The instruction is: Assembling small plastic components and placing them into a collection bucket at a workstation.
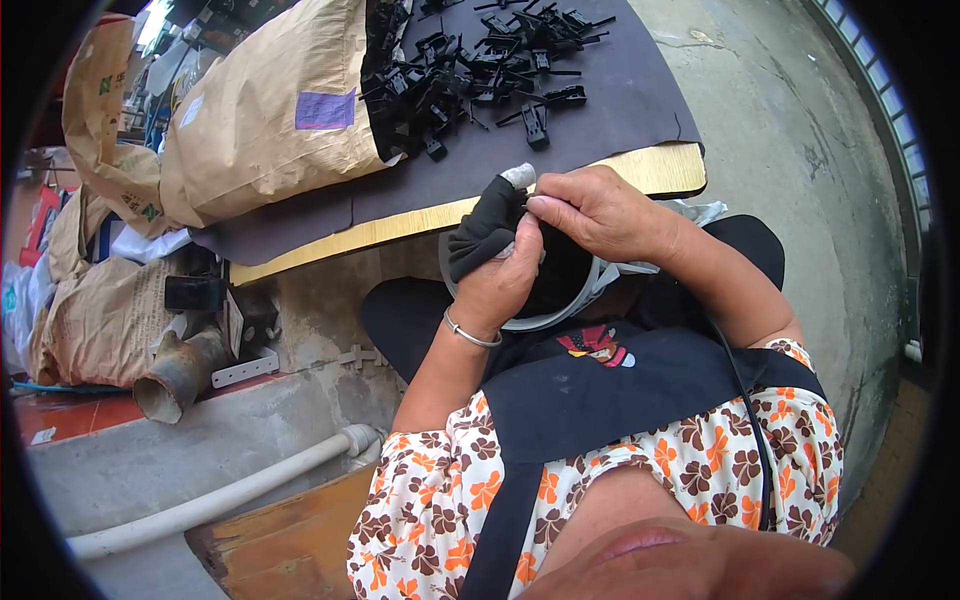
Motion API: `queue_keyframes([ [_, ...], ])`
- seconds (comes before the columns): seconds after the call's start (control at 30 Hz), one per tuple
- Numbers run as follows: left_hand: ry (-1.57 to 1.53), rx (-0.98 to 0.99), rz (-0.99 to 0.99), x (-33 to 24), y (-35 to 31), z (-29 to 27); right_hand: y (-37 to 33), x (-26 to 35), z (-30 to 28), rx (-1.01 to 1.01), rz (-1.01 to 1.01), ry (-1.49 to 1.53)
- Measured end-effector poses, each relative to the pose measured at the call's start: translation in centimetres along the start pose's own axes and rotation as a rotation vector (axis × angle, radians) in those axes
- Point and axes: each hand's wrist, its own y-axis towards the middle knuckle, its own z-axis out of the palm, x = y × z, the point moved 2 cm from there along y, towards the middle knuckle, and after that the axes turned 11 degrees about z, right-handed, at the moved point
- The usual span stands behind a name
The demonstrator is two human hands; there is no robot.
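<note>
My left hand (497,270) wears a black cloth covering over its fingers, with white wrapping on one fingertip. It is closed, thumb bent inward, just off the table's near edge. Fingertip to fingertip with it, my right hand (597,215) is bare and closed in a pinch. Whatever small dark piece sits between the two hands is mostly hidden by the fingers. Beyond them, a heap of small black plastic parts (490,70) with thin side arms lies on the dark table mat (640,110). One black part (536,125) lies closest to my hands.
A large brown paper sack (260,120) lies on the table's left, its mouth open toward the black parts. The table's pale wooden edge (400,220) runs before me. Below my hands is a round container with a pale rim (570,312). A pipe (230,500) runs at lower left.
</note>
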Motion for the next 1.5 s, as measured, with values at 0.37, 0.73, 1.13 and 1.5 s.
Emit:
queue_keyframes([
  [0.37,0.442,-0.033,0.446,-0.9,0.4,0.8,0.3,-1.8,2.5,-0.088,0.026,0.133],
  [0.73,0.311,-0.072,0.321,-0.9,0.1,0.6,0.5,-0.9,2.1,-0.007,0.129,0.174],
  [1.13,-0.162,-0.097,0.026,-0.7,0.5,-1.6,0.2,-0.5,0.0,0.005,0.111,0.104],
  [1.5,-0.471,-0.015,-0.204,0.1,-0.1,-1.5,0.4,-1.2,-0.3,0.043,0.126,0.283],
])
